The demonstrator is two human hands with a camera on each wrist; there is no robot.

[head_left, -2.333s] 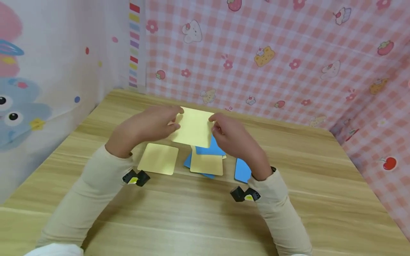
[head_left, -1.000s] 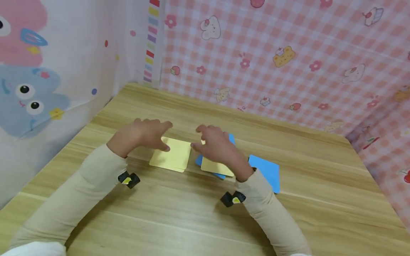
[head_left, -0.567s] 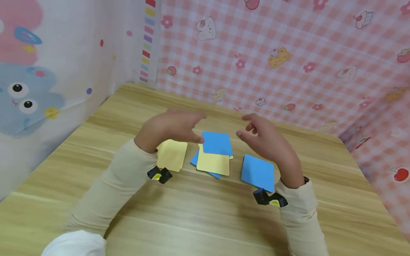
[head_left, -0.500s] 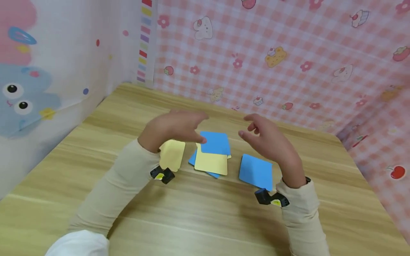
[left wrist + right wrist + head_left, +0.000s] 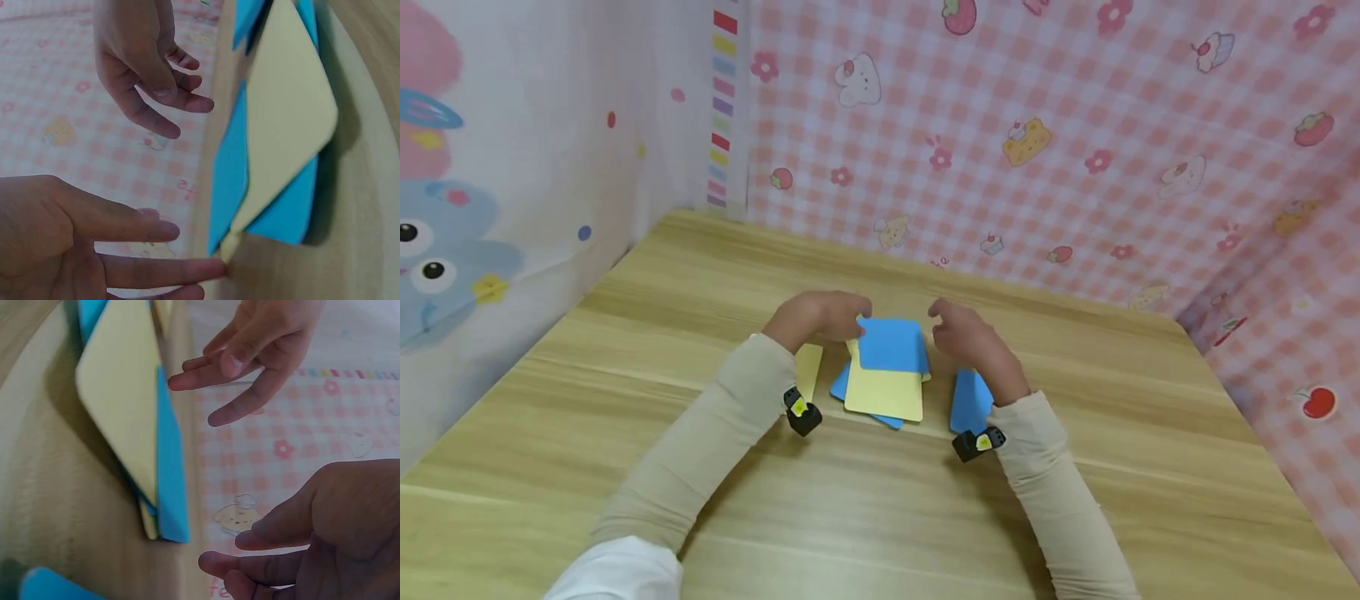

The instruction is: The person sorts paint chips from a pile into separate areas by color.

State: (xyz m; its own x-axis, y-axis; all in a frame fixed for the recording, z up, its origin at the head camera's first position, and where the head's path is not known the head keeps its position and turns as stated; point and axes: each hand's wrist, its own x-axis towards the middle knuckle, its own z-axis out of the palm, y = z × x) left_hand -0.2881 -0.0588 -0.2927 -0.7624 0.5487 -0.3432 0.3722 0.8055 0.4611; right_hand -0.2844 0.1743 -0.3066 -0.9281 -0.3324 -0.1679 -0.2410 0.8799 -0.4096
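My left hand [image 5: 822, 315] is hovering at the blue card's [image 5: 891, 345] left edge, thumb and fingers parted, gripping nothing, contact unclear, card lying partly over a yellow card [image 5: 883, 397], my right hand [image 5: 967, 335] hovering just right, fingers loosely bent, holding nothing

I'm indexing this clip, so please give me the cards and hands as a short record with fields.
Middle pile: top blue card, overlapping a yellow card; blue corners beneath
Left side: left yellow card, partly hidden
Right side: right blue card, partly hidden
Left hand: at pile's left edge; contact unclear
Right hand: right of pile, holding nothing
Surface: wood-grain table
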